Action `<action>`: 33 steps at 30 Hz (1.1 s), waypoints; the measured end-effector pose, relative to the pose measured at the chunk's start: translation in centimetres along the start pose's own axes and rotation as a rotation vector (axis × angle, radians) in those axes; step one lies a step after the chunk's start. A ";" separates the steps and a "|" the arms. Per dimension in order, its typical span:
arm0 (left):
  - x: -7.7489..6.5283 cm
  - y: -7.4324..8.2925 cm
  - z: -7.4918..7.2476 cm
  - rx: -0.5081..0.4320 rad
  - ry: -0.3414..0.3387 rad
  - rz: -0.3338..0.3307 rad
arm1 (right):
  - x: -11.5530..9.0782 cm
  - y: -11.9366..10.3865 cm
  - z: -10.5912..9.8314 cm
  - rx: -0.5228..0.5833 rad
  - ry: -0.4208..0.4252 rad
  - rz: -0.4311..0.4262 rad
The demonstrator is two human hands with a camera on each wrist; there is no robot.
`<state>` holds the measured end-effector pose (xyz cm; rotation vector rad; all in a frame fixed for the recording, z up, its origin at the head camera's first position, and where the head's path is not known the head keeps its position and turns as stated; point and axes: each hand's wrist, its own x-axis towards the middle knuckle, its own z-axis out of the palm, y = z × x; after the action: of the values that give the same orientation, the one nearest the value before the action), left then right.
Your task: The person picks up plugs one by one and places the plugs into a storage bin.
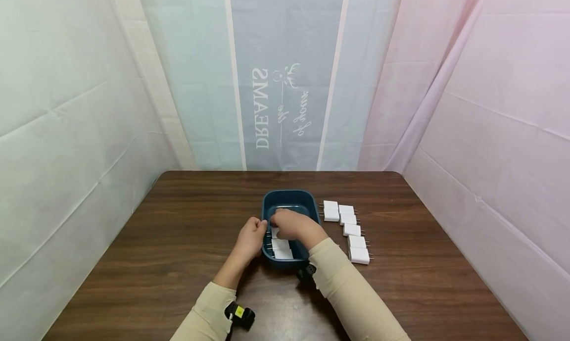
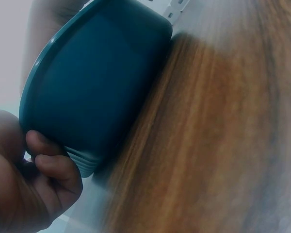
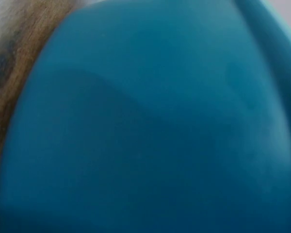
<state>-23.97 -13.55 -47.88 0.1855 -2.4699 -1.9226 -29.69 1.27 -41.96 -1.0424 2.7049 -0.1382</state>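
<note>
A dark blue plastic bin (image 1: 291,192) stands on the table, its outer wall (image 2: 97,77) also facing the left wrist camera. At its left side my left hand (image 1: 251,238) grips the rim, with curled fingers (image 2: 58,167) against the wall. My right hand (image 1: 299,226) reaches inside and pinches a white plug-in charger (image 1: 274,232), partly hidden by the fingers. Nearer me in the bin lie two more white chargers (image 1: 281,245), prongs pointing left. The right wrist view is filled by the bin's wall (image 3: 150,126), so that hand is out of sight there.
Right of the bin, several white chargers (image 1: 352,230) lie in a staggered line on the brown wooden table (image 1: 200,207), some with prongs left, others right. Pale fabric curtains (image 1: 289,34) enclose the back and sides.
</note>
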 end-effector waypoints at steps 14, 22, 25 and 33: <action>0.1 0.0 0.0 -0.006 -0.009 -0.003 | -0.9 0.5 -0.4 -0.018 0.026 -0.033; 0.0 0.1 0.0 -0.002 -0.019 -0.016 | -2.9 0.7 -1.8 0.034 0.069 -0.075; -0.1 0.1 0.1 0.006 -0.008 -0.022 | -3.6 1.0 -2.6 0.072 0.084 -0.067; -0.1 -0.1 0.0 0.001 0.000 -0.009 | -4.8 2.4 -4.0 0.017 0.159 -0.024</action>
<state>-23.89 -13.52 -47.94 0.1970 -2.4739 -1.9247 -28.78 6.29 -37.63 -1.1024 2.8267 -0.2585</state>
